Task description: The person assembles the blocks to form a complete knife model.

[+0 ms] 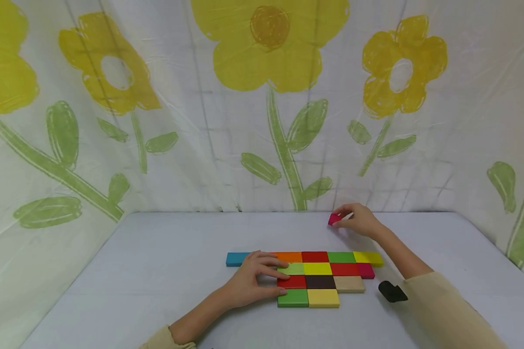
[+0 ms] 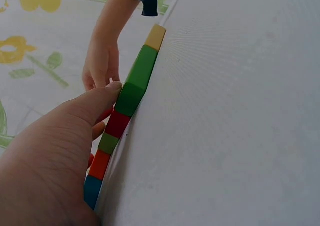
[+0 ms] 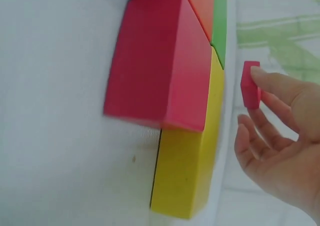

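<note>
Several flat colored blocks lie edge to edge in stepped rows, among them a blue block (image 1: pixel 237 259), a yellow block (image 1: pixel 368 258), a plain wood block (image 1: pixel 350 284) and a green block (image 1: pixel 293 298). My left hand (image 1: pixel 255 278) rests at the left side of the rows with spread fingers on the blocks; its thumb touches the front green block (image 2: pixel 136 93). Beyond the back row, my right hand (image 1: pixel 361 220) pinches a small pink block (image 3: pixel 250 84) between thumb and fingers, held above the table. Another pink block (image 3: pixel 155 61) ends the second row on the right.
A white table (image 1: pixel 166 252) carries the blocks, and its far edge meets a hanging white sheet (image 1: pixel 227 160) printed with yellow flowers. A small black device (image 1: pixel 392 292) sits at the right sleeve (image 1: pixel 445 305).
</note>
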A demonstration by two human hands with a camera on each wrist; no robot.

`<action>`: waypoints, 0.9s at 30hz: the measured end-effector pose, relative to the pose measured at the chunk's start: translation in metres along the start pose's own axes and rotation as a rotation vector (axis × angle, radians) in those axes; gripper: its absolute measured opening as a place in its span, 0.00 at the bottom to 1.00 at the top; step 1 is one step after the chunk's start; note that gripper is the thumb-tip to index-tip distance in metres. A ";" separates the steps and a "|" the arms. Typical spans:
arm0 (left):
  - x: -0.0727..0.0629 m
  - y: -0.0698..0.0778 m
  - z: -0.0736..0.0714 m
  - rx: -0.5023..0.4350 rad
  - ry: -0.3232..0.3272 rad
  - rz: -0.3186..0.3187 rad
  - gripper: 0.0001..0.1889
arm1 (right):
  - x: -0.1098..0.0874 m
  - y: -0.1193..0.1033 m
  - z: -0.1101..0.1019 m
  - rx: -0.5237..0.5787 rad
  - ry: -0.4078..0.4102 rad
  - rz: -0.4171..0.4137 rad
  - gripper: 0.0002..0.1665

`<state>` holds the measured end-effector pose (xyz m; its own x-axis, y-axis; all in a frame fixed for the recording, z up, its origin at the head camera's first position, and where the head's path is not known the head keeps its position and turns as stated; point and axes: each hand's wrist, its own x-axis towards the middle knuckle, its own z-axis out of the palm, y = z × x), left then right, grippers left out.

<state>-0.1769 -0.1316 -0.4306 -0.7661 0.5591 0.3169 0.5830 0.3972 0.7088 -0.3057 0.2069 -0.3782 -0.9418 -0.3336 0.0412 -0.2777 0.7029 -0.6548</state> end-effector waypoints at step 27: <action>0.000 -0.001 0.001 0.001 0.001 -0.006 0.15 | -0.077 -0.024 0.002 0.004 -0.039 -0.143 0.21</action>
<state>-0.1768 -0.1314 -0.4317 -0.7702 0.5555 0.3133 0.5785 0.4017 0.7099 -0.2262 0.2143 -0.3668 -0.8844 -0.4547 0.1050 -0.4078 0.6437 -0.6475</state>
